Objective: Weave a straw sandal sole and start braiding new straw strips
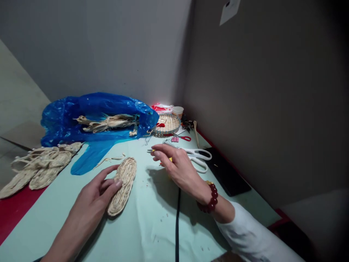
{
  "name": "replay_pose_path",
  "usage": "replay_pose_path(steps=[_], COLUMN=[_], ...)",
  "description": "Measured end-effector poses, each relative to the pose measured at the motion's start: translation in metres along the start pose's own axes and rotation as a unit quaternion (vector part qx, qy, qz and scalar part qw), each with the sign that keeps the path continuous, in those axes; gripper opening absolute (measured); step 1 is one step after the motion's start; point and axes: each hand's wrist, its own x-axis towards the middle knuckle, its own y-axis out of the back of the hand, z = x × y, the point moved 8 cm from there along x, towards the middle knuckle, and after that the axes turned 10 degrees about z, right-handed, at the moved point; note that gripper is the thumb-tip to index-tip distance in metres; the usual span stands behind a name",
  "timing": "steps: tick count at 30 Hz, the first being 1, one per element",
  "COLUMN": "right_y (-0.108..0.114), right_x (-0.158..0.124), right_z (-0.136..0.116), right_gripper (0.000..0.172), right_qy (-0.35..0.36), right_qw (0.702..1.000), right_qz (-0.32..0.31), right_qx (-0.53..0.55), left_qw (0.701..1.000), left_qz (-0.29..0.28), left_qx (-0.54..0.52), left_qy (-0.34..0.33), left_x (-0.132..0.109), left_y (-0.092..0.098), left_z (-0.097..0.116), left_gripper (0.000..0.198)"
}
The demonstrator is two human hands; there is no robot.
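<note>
My left hand [95, 198] is closed on the edge of a woven straw shoe sole [124, 185], thumb on top, holding it tilted at the table's left-centre. My right hand [180, 167] reaches over the middle of the table, its fingers loosely stretched out and apart. Under it, mostly hidden, lies a yellow object [170, 159] that I cannot fully make out. A black cord [177, 225] runs from beneath the wrist to the near edge. White-handled scissors [203, 154] lie just beyond that hand.
A blue plastic bag [100, 102] holding a straw bundle [109, 123] lies at the back. Woven straw sandals [51, 163] are stacked at left. A woven tray [170, 123], red-handled scissors [186, 138] and a cup [177, 110] sit far back. A black phone-like slab [231, 178] lies by the right wall.
</note>
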Motion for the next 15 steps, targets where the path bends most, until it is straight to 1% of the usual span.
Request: replay_pose_path(steps=[2,4,5,6,7,9,12,15], right_y=[-0.006,-0.019,-0.027,-0.033,-0.037,-0.037,-0.032,-0.032], right_x=[-0.012,-0.032,-0.045,-0.057,-0.068,-0.087,-0.110,-0.131], right_z=[-0.008,-0.013,-0.015,-0.014,-0.013,-0.015,-0.023,-0.036], right_gripper=[0.020,0.014,0.015,0.018,0.027,0.047,0.057,0.065], right_qy=[0.044,0.098,0.139,0.171,0.193,0.225,0.274,0.341], right_qw=[0.997,0.983,0.964,0.943,0.925,0.909,0.894,0.869], right_qz=[-0.046,-0.110,-0.143,-0.162,-0.163,-0.137,-0.101,-0.107], right_qx=[-0.043,-0.106,-0.175,-0.235,-0.282,-0.323,-0.338,-0.341], left_qw=[0.995,0.976,0.962,0.946,0.929,0.897,0.861,0.826], left_qz=[0.016,0.039,0.051,0.063,0.074,0.090,0.095,0.125], left_qx=[0.094,0.198,0.242,0.279,0.310,0.366,0.414,0.396], left_qy=[-0.033,-0.083,-0.117,-0.153,-0.187,-0.233,-0.281,-0.381], left_x=[0.000,-0.003,-0.007,-0.011,-0.016,-0.027,-0.046,-0.075], left_y=[0.008,0.016,0.019,0.022,0.025,0.031,0.038,0.038], left_z=[-0.004,-0.003,-0.002,0.000,0.001,-0.004,-0.020,-0.029], left_gripper=[0.064,0.060,0.060,0.060,0.059,0.056,0.047,0.046])
